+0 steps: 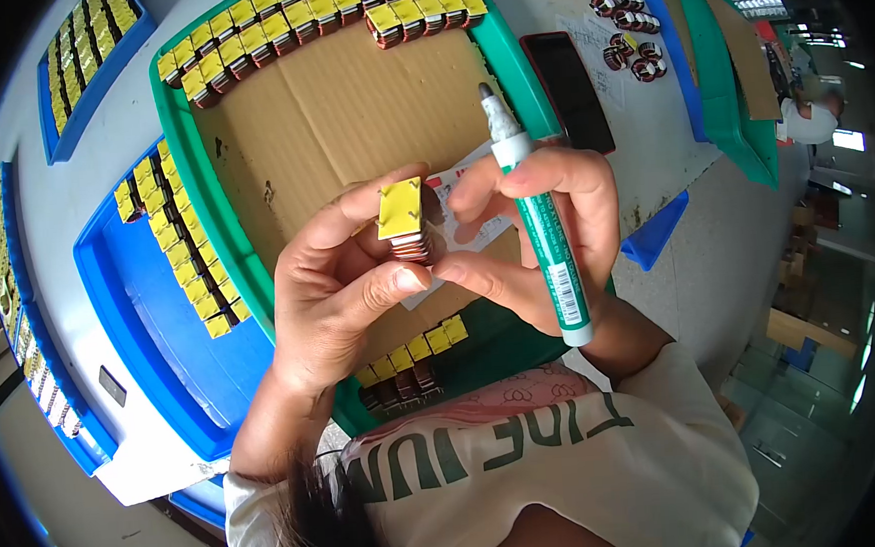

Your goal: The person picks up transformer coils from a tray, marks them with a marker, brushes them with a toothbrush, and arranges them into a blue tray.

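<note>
— How much room do those hands have?

— Plenty under them. The green tray is lined with cardboard, bare across its middle. Yellow-topped parts run only along its far edge, and a short row sits at the near edge, close to the person's chest.

— And beside the tray?

— On the left a blue tray lies close against the green rim, with a column of the same parts down its right side. To the right, a dark phone lies flat on the grey table, just beside the green rim.

— What's being held?

— A small component, yellow tape on top, dark layers beneath. The left hand has thumb and fingers pinched on its sides, above the cardboard's middle. The right hand touches it from the right with thumb and forefinger, other fingers wrapped round a green-and-white marker, tip pointing to the far edge.

— Anything behind it?

— A white card, mostly hidden.
</note>
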